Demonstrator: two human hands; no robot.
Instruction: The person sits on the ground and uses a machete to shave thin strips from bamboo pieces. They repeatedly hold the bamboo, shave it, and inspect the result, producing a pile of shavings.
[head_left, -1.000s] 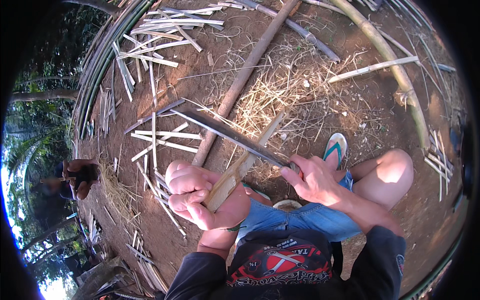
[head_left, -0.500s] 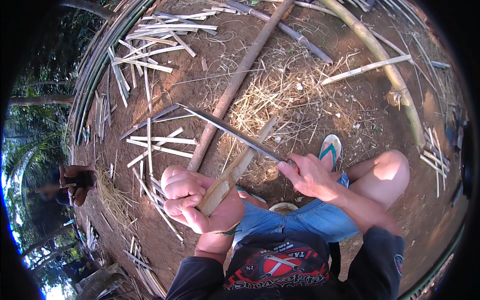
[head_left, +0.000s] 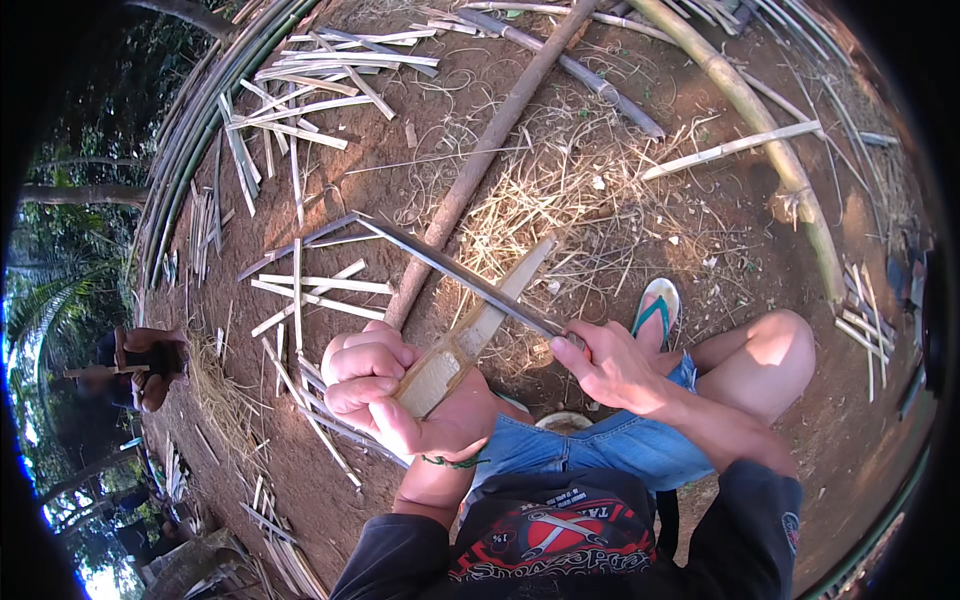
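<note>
My left hand (head_left: 400, 385) is closed around the wide lower end of a split bamboo piece (head_left: 435, 375). The piece slants up and to the right, narrowing to a tip, with a node ridge partway along it. My right hand (head_left: 610, 365) grips the handle of a long machete (head_left: 440, 262); a bit of orange shows at the grip. Its blade lies across the bamboo beyond the node and points up to the left. I cannot tell how deep the edge sits. Both hands are in front of my lap.
Pale shavings (head_left: 560, 195) cover the soil ahead. A long brown pole (head_left: 480, 155) and a thick bamboo pole (head_left: 760, 115) lie beyond. Many split strips (head_left: 330, 60) are scattered at the left. My sandalled foot (head_left: 657, 308) rests close by. Another person (head_left: 145, 365) sits at far left.
The machete has slid slightly down the bamboo toward my left hand, and my right hand has shifted a little left. The bamboo has rolled so more of its pale inner face shows.
</note>
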